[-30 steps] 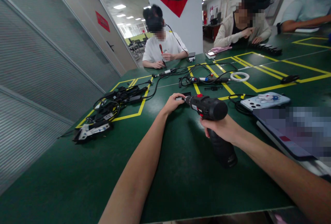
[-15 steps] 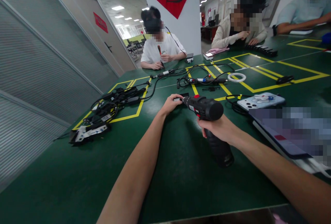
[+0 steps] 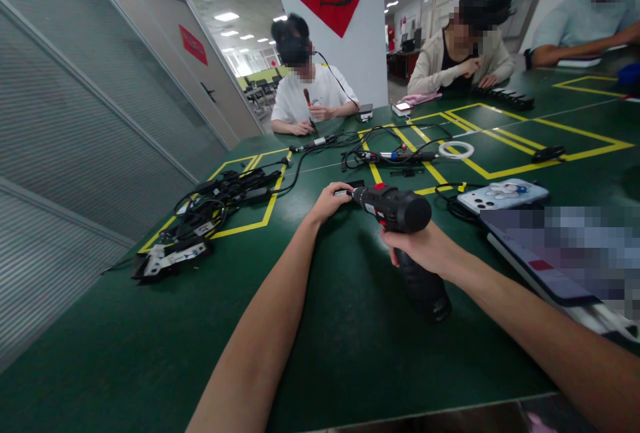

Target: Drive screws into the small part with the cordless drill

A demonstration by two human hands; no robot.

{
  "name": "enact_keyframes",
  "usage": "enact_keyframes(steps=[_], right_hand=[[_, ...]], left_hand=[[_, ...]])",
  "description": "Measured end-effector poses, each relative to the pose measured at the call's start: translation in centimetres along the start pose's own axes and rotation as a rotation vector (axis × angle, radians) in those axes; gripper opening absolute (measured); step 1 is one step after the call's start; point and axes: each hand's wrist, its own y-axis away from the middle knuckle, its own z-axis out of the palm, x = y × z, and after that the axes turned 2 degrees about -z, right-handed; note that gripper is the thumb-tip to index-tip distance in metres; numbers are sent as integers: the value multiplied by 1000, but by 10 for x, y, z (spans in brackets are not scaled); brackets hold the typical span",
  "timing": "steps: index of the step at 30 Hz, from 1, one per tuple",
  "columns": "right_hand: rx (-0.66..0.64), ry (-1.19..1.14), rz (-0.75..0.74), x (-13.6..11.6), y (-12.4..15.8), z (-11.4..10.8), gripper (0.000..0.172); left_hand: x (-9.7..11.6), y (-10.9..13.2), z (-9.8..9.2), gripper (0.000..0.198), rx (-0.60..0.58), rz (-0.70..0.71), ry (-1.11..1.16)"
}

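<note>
A black cordless drill [image 3: 400, 210] with red details is gripped in my right hand [image 3: 423, 246], its chuck pointing left and away from me. At the tip of the drill, my left hand [image 3: 331, 203] rests on the green table with its fingers closed around a small dark piece [image 3: 356, 185] that has a light-coloured strip. Most of that piece is hidden by the fingers and the chuck, so its kind cannot be made out. Where exactly the bit touches is also hidden.
Tangled black cables [image 3: 235, 186] and a white-and-black part [image 3: 173, 258] lie at left. A white ring [image 3: 456, 150] and tools sit beyond my hands. A phone [image 3: 503, 196] and a laptop-like slab [image 3: 545, 260] lie at right. Several people sit across the table.
The view has shifted very slightly. Both hands and the drill hold the same position at the small dark piece.
</note>
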Motion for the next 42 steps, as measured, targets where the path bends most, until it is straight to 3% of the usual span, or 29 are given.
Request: enact_keyframes(steps=[8, 23, 31, 36, 42], right_hand=[[-5, -5, -32, 9, -3, 0, 8], [-13, -64, -6, 1, 0, -1, 15], [-193, -235, -16, 0, 0, -10, 27], [-183, -220, 19, 2, -1, -9, 17], [-158, -215, 22, 5, -1, -8, 17]], left_hand=[[0, 0, 0, 30, -1, -18, 11], [-1, -1, 0, 28, -5, 9, 10], [-1, -1, 0, 28, 4, 21, 23], [-1, -1, 1, 28, 8, 26, 25], [-2, -1, 1, 28, 11, 17, 15]])
